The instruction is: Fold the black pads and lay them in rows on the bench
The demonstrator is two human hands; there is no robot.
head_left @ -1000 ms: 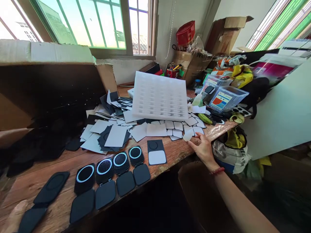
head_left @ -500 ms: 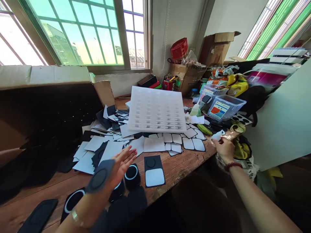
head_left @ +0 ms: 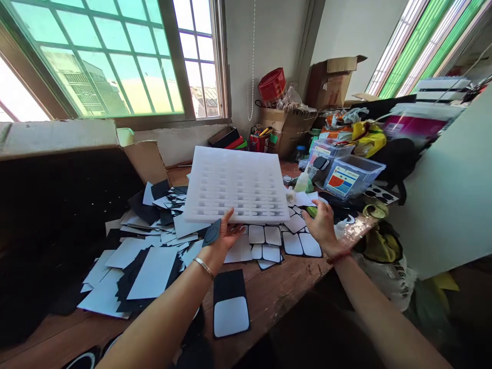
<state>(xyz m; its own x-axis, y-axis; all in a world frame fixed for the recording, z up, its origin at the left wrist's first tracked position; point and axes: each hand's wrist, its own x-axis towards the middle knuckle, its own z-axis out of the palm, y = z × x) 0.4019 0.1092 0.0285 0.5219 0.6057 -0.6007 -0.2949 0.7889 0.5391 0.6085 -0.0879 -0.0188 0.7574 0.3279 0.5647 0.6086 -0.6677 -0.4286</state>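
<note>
White rectangular foam tray: seemingly being reached for; next, likely calls for gripping
Left hand: fingers parted, near edge
Right hand: fingers parted, right

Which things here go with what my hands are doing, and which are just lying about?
Likely the job:
White tray, at your left hand
Dark pad, by that hand
Cards, near your right hand

Likely lying about:
Clear bin
Yellow bag
Cardboard box
</note>
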